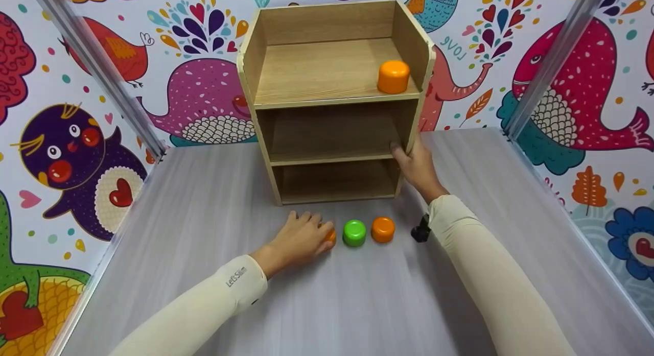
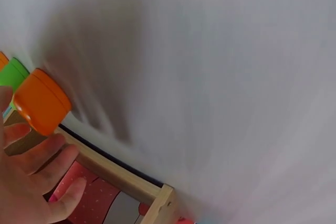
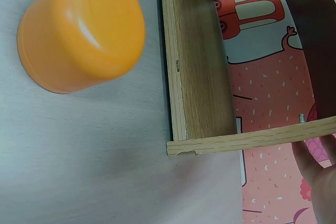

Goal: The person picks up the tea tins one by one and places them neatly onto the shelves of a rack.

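A wooden shelf unit (image 1: 337, 157) with three levels stands upright at the back of the table. My right hand (image 1: 418, 164) grips its right side panel, thumb on the inner face; part of that hand (image 3: 317, 177) shows beside the panel in the right wrist view. My left hand (image 1: 301, 238) reaches over an orange rounded cylinder (image 2: 43, 100), like an upturned cup, on the table. Its spread fingers surround that cylinder loosely, with gaps showing in the left wrist view. To the right stand a green cylinder (image 1: 354, 233) and another orange cylinder (image 1: 383, 229), in a row.
One more orange cylinder (image 1: 393, 77) sits on the shelf's top level, at the right front. A small black object (image 1: 421, 229) is by the right wrist. Walls with cartoon animals and metal posts (image 1: 541, 65) bound the grey table (image 1: 317, 315).
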Motion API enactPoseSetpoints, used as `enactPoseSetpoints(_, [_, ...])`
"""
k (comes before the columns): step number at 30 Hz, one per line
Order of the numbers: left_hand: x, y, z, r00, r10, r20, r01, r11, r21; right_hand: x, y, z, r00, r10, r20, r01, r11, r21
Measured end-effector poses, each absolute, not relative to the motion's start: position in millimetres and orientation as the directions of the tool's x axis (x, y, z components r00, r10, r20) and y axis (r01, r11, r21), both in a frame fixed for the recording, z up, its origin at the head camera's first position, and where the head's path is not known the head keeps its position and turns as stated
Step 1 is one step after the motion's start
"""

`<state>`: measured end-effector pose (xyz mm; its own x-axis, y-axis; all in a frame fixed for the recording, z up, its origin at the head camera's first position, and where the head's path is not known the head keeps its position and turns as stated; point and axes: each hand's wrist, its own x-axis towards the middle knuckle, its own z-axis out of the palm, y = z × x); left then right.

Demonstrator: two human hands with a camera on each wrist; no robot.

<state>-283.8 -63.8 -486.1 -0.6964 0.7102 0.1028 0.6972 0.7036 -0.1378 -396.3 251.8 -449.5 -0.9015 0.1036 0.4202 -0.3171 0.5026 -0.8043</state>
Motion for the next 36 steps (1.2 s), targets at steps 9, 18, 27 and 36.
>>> enactPoseSetpoints(9, [-284.3,-63.0,-490.7,-0.710,0.701,0.072,0.689,0.712,-0.136,-395.7,252.4,-449.2,-0.905,0.106,0.412,-0.310,0.498,-0.810])
enactPoseSetpoints(18, [-286.3,-61.4,-495.8,-0.719,0.693,0.053,0.684,0.719,-0.126,-395.6,252.6,-450.3,-0.909,0.097,0.405,-0.318,0.467,-0.825])
enactPoseSetpoints(27, [-286.0,-59.8,-500.6,-0.713,0.697,0.073,0.690,0.717,-0.104,-395.6,252.4,-449.6,-0.907,0.100,0.410,-0.320,0.470,-0.822])
enactPoseSetpoints(36, [-287.3,-58.6,-506.3,-0.727,0.684,0.057,0.679,0.729,-0.087,-395.9,252.2,-449.0,-0.913,0.096,0.397,-0.308,0.475,-0.824])
